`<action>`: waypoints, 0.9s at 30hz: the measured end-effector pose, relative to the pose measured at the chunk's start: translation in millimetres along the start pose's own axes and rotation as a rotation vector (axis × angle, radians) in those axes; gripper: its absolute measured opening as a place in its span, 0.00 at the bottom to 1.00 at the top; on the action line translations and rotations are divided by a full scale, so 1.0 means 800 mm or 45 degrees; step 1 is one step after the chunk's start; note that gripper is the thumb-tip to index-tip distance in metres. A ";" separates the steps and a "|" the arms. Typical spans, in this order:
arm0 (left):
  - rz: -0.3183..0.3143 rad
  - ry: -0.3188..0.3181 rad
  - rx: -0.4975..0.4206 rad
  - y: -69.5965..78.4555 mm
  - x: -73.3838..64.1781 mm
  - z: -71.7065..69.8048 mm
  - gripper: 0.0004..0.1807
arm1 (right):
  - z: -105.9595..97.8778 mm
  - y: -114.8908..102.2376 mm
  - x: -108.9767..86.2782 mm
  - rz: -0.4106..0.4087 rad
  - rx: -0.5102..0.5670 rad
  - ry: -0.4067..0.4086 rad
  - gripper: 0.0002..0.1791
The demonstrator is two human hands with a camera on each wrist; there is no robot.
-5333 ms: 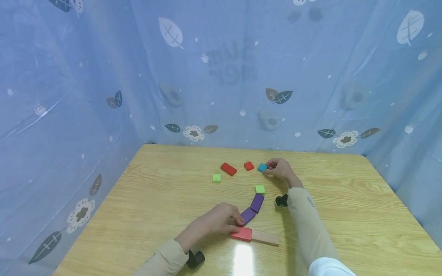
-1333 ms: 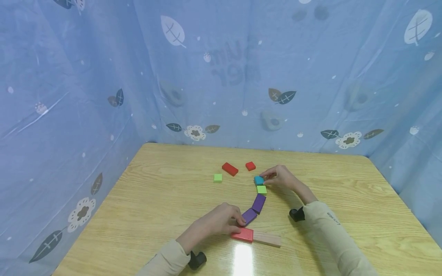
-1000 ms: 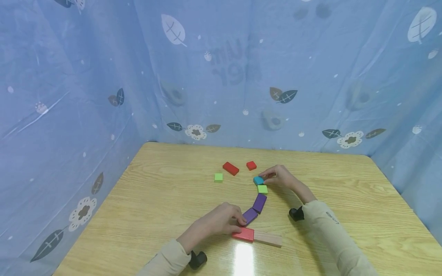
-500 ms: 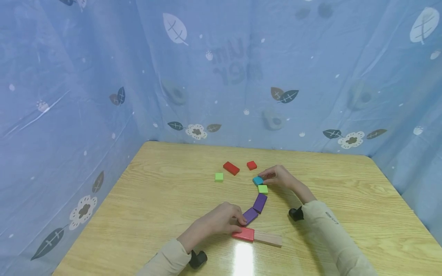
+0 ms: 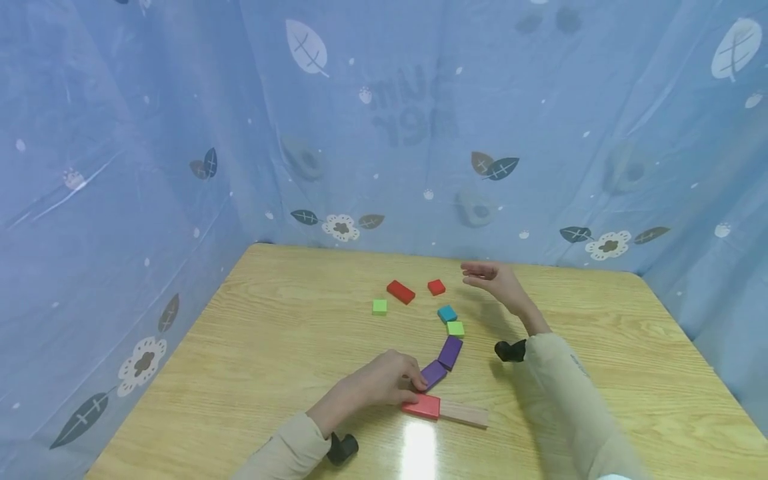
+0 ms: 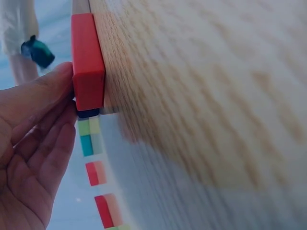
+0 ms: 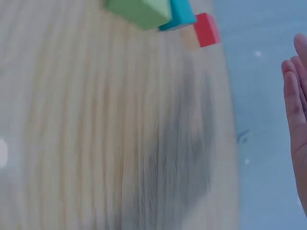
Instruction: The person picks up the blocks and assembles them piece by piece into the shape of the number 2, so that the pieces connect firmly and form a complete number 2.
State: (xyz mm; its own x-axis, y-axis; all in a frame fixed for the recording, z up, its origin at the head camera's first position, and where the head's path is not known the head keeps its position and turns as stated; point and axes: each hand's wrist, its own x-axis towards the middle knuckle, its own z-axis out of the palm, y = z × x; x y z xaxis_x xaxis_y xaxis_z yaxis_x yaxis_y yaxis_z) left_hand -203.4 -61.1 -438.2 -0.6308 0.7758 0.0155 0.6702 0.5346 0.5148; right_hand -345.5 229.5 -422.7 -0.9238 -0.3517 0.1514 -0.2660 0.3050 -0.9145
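Observation:
A curved row of flat blocks lies on the wooden table point(image 5: 288, 360): teal block point(image 5: 447, 313), green block point(image 5: 455, 328), two purple blocks point(image 5: 450, 352), red block point(image 5: 421, 405) and a plain wood block point(image 5: 463, 415). My left hand point(image 5: 414, 387) rests at the near end, its fingertips touching the lower purple block point(image 5: 432, 375) and the red block point(image 6: 88, 67). My right hand point(image 5: 480, 272) hovers open above the table, beyond the teal block point(image 7: 182, 12) and right of a small red block point(image 5: 436, 287). It holds nothing.
Loose blocks lie behind the row: a long red block point(image 5: 400, 292) and a small green block point(image 5: 379, 307). Blue patterned sheeting point(image 5: 384, 133) walls the table at the back and on both sides. Bare wood spreads to the left and right.
My right hand carried the teal block to the green block, set it down, let go, and has lifted away towards the back. The left hand has stayed put.

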 end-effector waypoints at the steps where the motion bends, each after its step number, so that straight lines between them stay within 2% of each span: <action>1: -0.003 0.000 -0.007 -0.001 0.000 0.000 0.10 | 0.000 0.002 0.003 0.012 0.052 0.025 0.26; 4: -0.009 0.000 -0.023 -0.002 -0.001 0.001 0.11 | 0.002 0.011 0.011 0.043 0.172 0.072 0.28; 8: -0.004 0.003 -0.022 -0.001 -0.002 0.001 0.10 | 0.004 0.022 0.020 0.081 0.235 0.062 0.28; 12: 0.008 0.011 -0.007 0.000 -0.002 0.001 0.10 | 0.007 0.029 0.026 0.116 0.146 0.001 0.27; 15: 0.024 0.011 0.000 -0.001 -0.004 0.004 0.10 | 0.010 0.033 0.030 0.151 0.072 -0.083 0.29; 20: 0.077 0.029 0.024 -0.002 -0.004 0.007 0.09 | 0.014 0.036 0.039 0.202 0.087 -0.191 0.31; 27: 0.075 0.032 0.038 -0.003 -0.001 0.003 0.09 | 0.019 0.034 0.053 0.165 0.023 -0.252 0.31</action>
State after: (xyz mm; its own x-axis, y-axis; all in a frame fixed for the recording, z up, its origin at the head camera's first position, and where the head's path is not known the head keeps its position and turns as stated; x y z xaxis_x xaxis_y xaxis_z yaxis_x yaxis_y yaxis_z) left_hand -203.8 -62.5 -441.4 -0.5991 0.7979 0.0665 0.7176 0.4983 0.4867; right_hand -387.4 209.5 -446.9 -0.8775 -0.4776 -0.0426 -0.1420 0.3436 -0.9283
